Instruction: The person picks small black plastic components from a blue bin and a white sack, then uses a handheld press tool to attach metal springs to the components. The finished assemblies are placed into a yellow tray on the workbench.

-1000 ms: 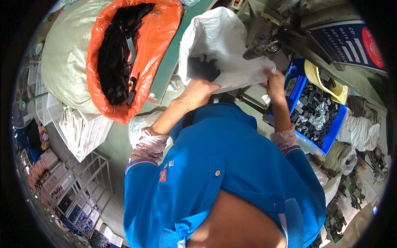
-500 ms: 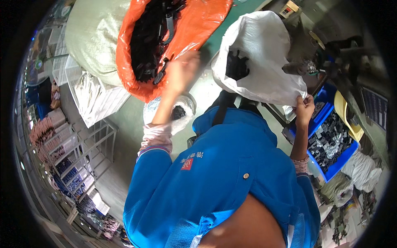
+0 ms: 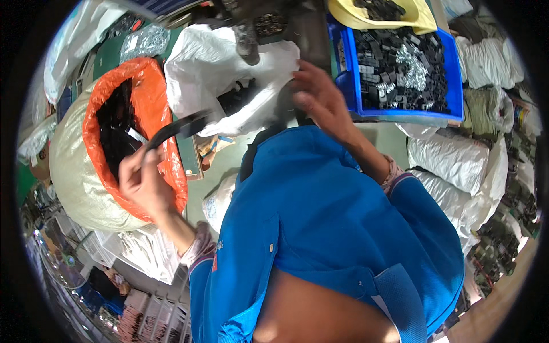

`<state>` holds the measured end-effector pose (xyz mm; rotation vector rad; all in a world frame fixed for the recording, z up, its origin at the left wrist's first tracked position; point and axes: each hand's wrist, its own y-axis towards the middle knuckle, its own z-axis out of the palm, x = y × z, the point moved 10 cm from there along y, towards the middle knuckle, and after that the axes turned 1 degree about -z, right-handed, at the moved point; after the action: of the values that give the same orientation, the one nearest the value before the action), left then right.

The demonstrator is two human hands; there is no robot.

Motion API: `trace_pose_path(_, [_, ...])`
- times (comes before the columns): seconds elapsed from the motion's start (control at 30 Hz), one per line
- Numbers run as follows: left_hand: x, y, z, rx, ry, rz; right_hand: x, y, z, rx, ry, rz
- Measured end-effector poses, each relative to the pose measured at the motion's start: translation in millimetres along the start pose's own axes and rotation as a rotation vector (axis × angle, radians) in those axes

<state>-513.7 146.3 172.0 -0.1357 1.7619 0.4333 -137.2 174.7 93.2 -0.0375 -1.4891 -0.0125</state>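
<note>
Black curved part (image 3: pixel 178 129), just one, is grasped by its near end in the person's left grip (image 3: pixel 150 186), thumb against fingers. It sits over the right side of one orange bag (image 3: pixel 150 97), and its far tip overlaps the lower left rim of one white sack (image 3: pixel 194 74) in this view; whether they touch cannot be told. The orange bag lines one pale woven sack (image 3: pixel 68 171) and holds many more black parts, too tangled to count. Inside the white sack lies a dark cluster of pieces, its number lost in shadow.

The right grip (image 3: pixel 323 106) is released, fingers apart and blurred, just beside the white sack's right edge. To its right stands one blue bin (image 3: pixel 454 80) with dozens of small black pieces and one silvery heap (image 3: pixel 412 66). One yellow tray (image 3: pixel 343 22) rests across the bin's far end, carrying one dark pile (image 3: pixel 380 8). One green desk (image 3: pixel 184 143) shows between the orange bag and the white sack.
</note>
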Motion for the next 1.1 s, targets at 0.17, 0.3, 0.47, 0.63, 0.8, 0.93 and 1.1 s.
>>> trace_pose_path(0.17, [53,-57,197,0.405,-0.807,-0.544,-16,-21,-19,0.075,0.228,0.179])
trace_pose_path(0.3, [72,-96,268,1.007,-0.381,-0.501,-8,-39,-91,-0.115,-0.135,0.064])
trace_pose_path(0.47, [14,-130,352,1.295,0.302,0.112,1,-62,-104,-0.101,-0.379,-0.070])
trace_pose_path(0.63, [49,-124,377,0.966,0.246,0.125,11,-84,-201,-0.456,-0.490,-0.103])
trace_pose_path(0.8, [42,-112,397,0.893,-0.086,-0.326,28,-90,-255,-0.528,-0.907,-0.110])
trace_pose_path(0.93, [36,-121,421,0.857,-0.202,-0.459,10,-69,-243,-0.494,-1.058,0.093])
trace_pose_path(1.1, [37,-124,434,0.872,-0.264,-0.460,-15,-55,-243,-0.490,-1.168,0.179])
